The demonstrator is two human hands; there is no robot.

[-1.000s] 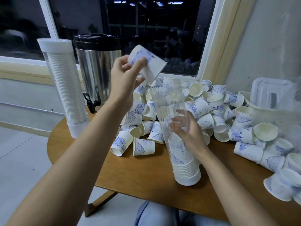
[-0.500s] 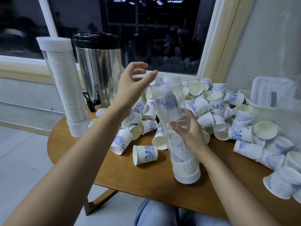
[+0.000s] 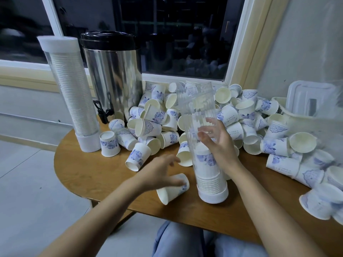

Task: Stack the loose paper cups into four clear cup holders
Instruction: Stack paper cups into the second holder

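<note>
I see my right hand (image 3: 219, 145) wrapped loosely around the middle of the clear cup holder (image 3: 202, 138), fingers spread against its ribbed wall, keeping the tube upright on the wooden table (image 3: 89, 169). The tube is transparent with a white base collar; a short stack of nested cups fills its lower part, topped by one showing a blue floral print, and the upper half looks empty. My left hand (image 3: 159, 173) is low, just left of the tube's base, fingers curved over a loose paper cup (image 3: 172, 190) lying on its side with its mouth toward me. The hand is blurred, so I cannot tell whether it grips the cup or only touches it. Beyond both hands the pile of loose cups (image 3: 241, 117) spreads rightward, where its far edge smears and runs out of view. Far left of my left hand stands a second, full holder (image 3: 72, 93), beside a steel urn (image 3: 113, 76).
</note>
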